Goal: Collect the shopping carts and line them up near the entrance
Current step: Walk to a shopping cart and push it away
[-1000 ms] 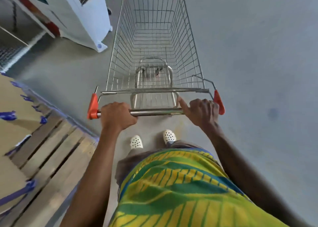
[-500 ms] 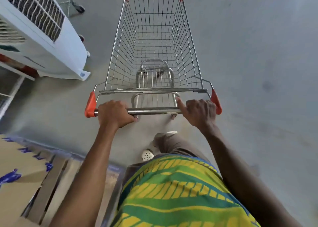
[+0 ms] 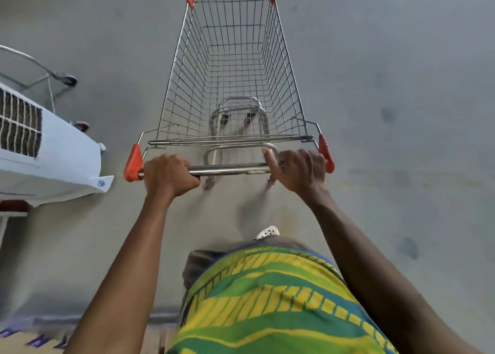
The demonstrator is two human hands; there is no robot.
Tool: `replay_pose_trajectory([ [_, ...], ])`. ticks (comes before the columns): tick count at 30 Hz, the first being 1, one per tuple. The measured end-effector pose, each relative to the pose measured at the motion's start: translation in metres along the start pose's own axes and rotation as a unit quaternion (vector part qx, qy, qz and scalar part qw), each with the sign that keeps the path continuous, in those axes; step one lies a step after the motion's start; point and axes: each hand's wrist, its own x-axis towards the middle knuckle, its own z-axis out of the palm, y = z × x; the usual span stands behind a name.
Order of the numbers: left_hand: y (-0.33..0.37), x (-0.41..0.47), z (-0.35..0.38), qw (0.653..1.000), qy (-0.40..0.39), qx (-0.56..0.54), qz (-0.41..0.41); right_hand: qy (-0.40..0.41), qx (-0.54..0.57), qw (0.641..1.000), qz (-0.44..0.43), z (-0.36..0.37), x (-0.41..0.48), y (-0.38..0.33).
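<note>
A wire shopping cart (image 3: 235, 66) with orange corner caps stands straight ahead of me on the grey floor, its basket holding nothing. Its steel handle bar (image 3: 227, 170) runs across in front of my body. My left hand (image 3: 168, 175) is wrapped around the bar near its left orange end. My right hand (image 3: 300, 170) grips the bar near the right end, thumb pointing up.
A white appliance with a vent grille (image 3: 48, 150) stands close on the left. Behind it shows the frame and a wheel of another cart (image 3: 70, 80). A pallet edge with blue-marked cardboard (image 3: 40, 340) lies at bottom left. Bare grey floor (image 3: 401, 112) stretches to the right.
I have pushed the cart forward: the pallet and cardboard slid back to the bottom left, the white appliance moved down the left side, and another cart's wheel came into view.
</note>
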Motion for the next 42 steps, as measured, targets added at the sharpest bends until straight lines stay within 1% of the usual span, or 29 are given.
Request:
replay_pose_trajectory([
  [8,0.03,0.128,-0.029,0.997,0.021,0.007,0.068,0.021,0.004,0.997,0.068,0.013,0.087,0.034],
  [14,0.054,0.245,-0.045,0.986,0.088,-0.019,0.143,0.074,-0.041,0.989,0.124,0.028,0.163,0.059],
  [17,0.073,0.309,-0.055,0.976,0.121,-0.028,0.177,0.103,-0.045,0.983,0.149,0.034,0.206,0.076],
  [21,0.108,0.393,-0.075,0.971,0.109,-0.039,0.209,0.121,-0.049,0.975,0.18,0.035,0.267,0.104],
  [26,0.161,0.491,-0.103,0.958,0.065,-0.041,0.276,0.137,-0.087,0.953,0.257,0.037,0.343,0.146],
  [29,0.197,0.547,-0.116,0.95,0.042,-0.014,0.309,0.14,-0.126,0.94,0.286,0.039,0.384,0.177],
  [33,0.255,0.622,-0.123,0.944,0.053,0.004,0.327,0.124,-0.139,0.931,0.314,0.041,0.441,0.233],
  [39,0.358,0.721,-0.134,0.94,0.073,0.005,0.334,0.157,-0.148,0.924,0.316,0.04,0.525,0.335],
  [42,0.415,0.766,-0.142,0.937,0.081,-0.021,0.339,0.164,-0.144,0.921,0.322,0.039,0.566,0.395],
])
